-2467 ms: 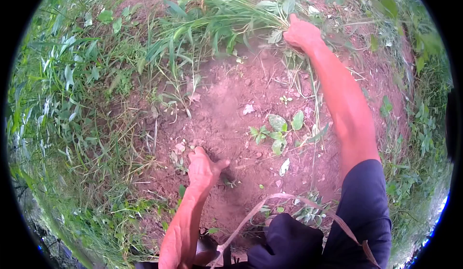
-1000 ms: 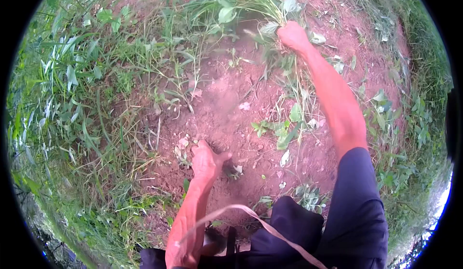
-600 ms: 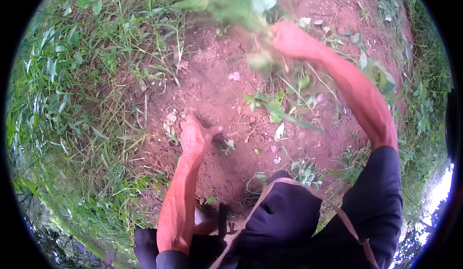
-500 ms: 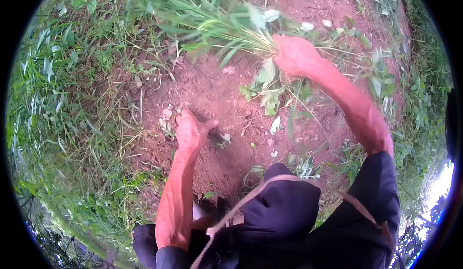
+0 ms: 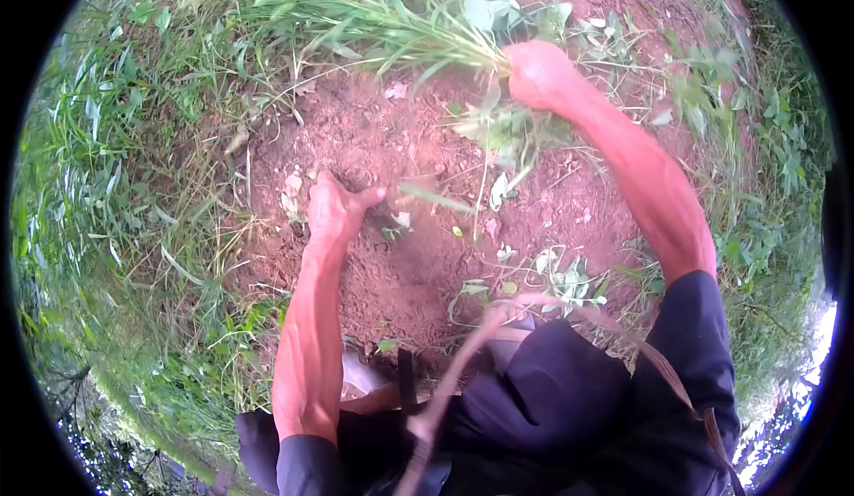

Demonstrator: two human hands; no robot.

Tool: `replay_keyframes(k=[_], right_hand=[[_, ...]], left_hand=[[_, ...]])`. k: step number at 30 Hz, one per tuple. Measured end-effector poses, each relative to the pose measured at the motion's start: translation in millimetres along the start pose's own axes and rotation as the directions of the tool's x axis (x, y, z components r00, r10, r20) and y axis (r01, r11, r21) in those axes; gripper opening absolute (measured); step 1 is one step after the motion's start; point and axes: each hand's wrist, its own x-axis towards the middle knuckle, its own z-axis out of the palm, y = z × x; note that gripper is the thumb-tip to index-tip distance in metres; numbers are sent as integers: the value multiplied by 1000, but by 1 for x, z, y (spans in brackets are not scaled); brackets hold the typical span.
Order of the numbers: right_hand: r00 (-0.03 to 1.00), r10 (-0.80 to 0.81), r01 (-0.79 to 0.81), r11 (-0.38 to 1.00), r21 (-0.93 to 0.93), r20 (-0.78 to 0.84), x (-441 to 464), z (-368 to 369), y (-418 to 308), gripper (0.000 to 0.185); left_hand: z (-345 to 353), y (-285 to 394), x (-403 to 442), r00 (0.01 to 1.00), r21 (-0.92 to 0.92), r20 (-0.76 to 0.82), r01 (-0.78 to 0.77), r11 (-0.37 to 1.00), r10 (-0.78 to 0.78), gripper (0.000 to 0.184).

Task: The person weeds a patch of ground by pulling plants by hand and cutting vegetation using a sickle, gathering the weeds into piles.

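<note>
Outdoors, on reddish-brown bare soil [image 5: 400, 296] edged by tangled green weeds [image 5: 116, 185] at nine o'clock. Clutching a long, leafy bundle of green grass stems [image 5: 427, 35], at twelve o'clock, in a fisted right hand [image 5: 540, 75] at one. Resting a bare left hand [image 5: 335, 214] on the soil at ten, thumb [image 5: 372, 196] spread wide.

Grass bunch [image 5: 418, 29] in right hand [image 5: 541, 75] (soil [image 5: 400, 291] beneath).

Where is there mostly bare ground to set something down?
One patch of reddish soil lies between the left forearm and the wilted leaves; another patch lies between the left hand and the grass bunch. It's crowded around the right hand, which grips the bunch, and in the weeds at the picture's left.
</note>
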Motion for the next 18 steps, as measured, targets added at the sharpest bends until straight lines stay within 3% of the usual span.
replay_keyframes(k=[3, 4, 5, 6, 7, 9, 11, 13, 15, 17, 18], right_hand=[[957, -243, 231, 969, 88, 158, -61, 15, -28, 8], [931, -292, 298, 955, 6, 221, -78, 34, -34, 5], [886, -302, 346, 936, -69, 353, -97, 53, -39, 5], [856, -430, 447, 895, 7, 288, -121, 52, -45, 9], [873, -451, 467, 883, -51, 186, -134, 54, -51, 24], [961, -159, 180, 981, -76, 224, -140, 49, -48, 30], [983, -118, 115, 993, -31, -142, -126, 56, -21, 38], [933, -28, 46, 998, 43, -358, -119, 53, -11, 36], [962, -46, 19, 995, -100, -270, -118, 65, 8, 23], [982, -93, 70, 988, -141, -165, -125, 74, 17, 17], [981, -90, 78, 994, -70, -175, -138, 79, 20, 20]], left_hand=[[-5, 5, 1, 992, 48, 80, 92, 995, -95, 72], [-6, -1, -7, 994, 11, 24, -105, 994, 105, 57], [-9, -4, -9, 987, 20, 5, -159, 987, 159, 55], [-11, -4, -9, 987, 45, 16, -158, 986, 157, 53], [-12, -3, -12, 990, 72, 40, -138, 988, 135, 52], [-12, 3, -17, 991, 166, 126, -67, 984, 47, 48], [-14, 16, -23, 982, 251, 189, -25, 968, -24, 45], [-20, 25, -28, 987, 244, 161, -27, 969, -13, 43], [-16, 18, -25, 978, 57, -45, -200, 978, 203, 48], [-27, 22, -12, 987, 155, -2, -158, 975, 160, 42], [-25, 18, -4, 928, 186, -147, -315, 931, 343, 37]])
